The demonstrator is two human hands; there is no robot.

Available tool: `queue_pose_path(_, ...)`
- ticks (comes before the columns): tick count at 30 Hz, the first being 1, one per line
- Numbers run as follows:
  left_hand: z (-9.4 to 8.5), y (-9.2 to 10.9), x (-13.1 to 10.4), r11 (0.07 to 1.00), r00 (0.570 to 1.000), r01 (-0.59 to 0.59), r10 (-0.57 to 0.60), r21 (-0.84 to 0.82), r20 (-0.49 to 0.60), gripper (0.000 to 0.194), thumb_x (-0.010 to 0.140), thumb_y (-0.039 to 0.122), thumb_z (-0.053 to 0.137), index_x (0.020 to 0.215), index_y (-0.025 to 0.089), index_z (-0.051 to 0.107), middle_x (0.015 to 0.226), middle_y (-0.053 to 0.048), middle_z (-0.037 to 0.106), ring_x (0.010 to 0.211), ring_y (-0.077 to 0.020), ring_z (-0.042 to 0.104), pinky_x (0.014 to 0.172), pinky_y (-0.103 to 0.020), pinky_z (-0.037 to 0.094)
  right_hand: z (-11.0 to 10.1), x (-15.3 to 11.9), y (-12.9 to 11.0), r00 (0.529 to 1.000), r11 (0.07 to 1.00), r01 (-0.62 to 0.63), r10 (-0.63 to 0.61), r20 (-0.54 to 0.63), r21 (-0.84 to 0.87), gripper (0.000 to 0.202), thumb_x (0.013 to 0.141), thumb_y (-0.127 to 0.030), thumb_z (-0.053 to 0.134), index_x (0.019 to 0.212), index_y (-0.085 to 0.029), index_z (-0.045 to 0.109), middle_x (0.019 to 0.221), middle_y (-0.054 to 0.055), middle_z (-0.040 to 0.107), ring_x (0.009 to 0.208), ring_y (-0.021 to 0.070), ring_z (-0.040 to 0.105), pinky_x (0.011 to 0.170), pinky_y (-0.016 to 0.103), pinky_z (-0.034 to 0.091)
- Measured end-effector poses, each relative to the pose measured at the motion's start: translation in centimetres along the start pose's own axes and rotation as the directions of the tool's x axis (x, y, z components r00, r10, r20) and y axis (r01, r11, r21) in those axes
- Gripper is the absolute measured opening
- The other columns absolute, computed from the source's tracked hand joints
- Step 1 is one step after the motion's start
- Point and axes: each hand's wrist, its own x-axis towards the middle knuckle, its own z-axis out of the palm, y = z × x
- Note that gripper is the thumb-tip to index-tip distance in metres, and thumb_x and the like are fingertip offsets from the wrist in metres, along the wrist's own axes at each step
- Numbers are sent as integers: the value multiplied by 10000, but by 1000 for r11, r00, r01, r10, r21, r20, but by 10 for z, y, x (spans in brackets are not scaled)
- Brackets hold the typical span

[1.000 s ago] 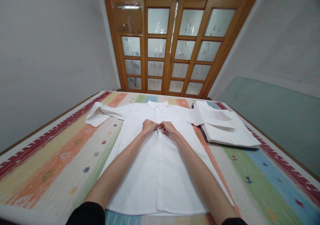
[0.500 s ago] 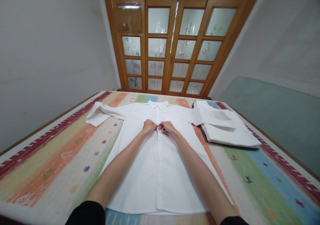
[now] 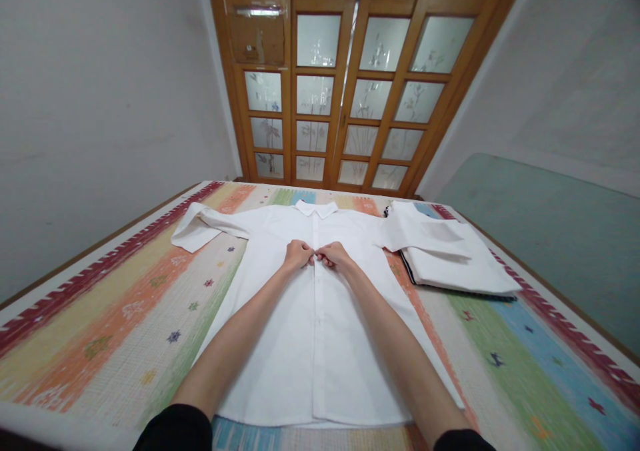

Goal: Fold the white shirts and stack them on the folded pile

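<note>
A white button-up shirt (image 3: pixel 280 344) lies front side up with its collar at the far end. Its left-side sleeve bends back on itself, and the other sleeve rests over a folded pile. At the chest, my left hand (image 3: pixel 299 254) pinches the edge of the front placket. My right hand (image 3: pixel 334 256) grips the same placket just beside it, fingers curled, the two sets of fingertips nearly touching. Any button between them is hidden by the fingers. Below the hands the placket runs straight down to the hem.
Folded white cloth (image 3: pixel 465 271) with a dark layer beneath lies at the right. A striped, patterned cover (image 3: pixel 150 304) spreads under everything. Beyond the far edge stand wooden doors with glass panes (image 3: pixel 315 97). A pale green panel (image 3: pixel 540 224) leans along the right wall.
My fingers have shifted slightly at the placket, with the left fingertips a little lower. The shirt and the folded pile stay where they were.
</note>
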Motion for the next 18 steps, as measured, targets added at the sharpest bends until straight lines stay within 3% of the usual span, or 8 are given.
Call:
queue_pose_path(7,6,-5,4,999,999,39,-39,-9,-1,175,763,166,562,663,100,690,511,-9,637,355,-58,484,428,-162,413,-4,-1,0,993,980,109,-100,63,-165,309,763,-163,529,459,-165,473,272,-61,349,250,55,280,292,172,197)
queue_pose_path(11,3,-6,5,999,1000,26,-26,36,-8,157,751,195,600,677,98,699,482,-7,613,376,-77,509,452,-178,428,-5,-3,3,981,935,184,-192,3,-302,214,782,-162,532,577,-134,585,367,-39,475,298,63,366,348,171,284)
queue_pose_path(15,-3,-5,4,990,996,-77,83,120,-42,178,741,188,625,866,124,733,650,-25,685,547,-107,603,594,-203,478,-3,-6,5,940,844,253,-330,-87,-474,152,792,-166,563,841,-130,702,592,27,659,522,103,574,551,177,425)
queue_pose_path(18,-6,-4,2,960,978,-196,206,199,-31,211,746,175,633,924,163,746,803,-42,709,771,-150,632,769,-243,480,-2,-8,4,916,751,272,-394,-79,-602,190,801,-205,583,899,-161,739,785,82,717,784,176,648,726,229,450)
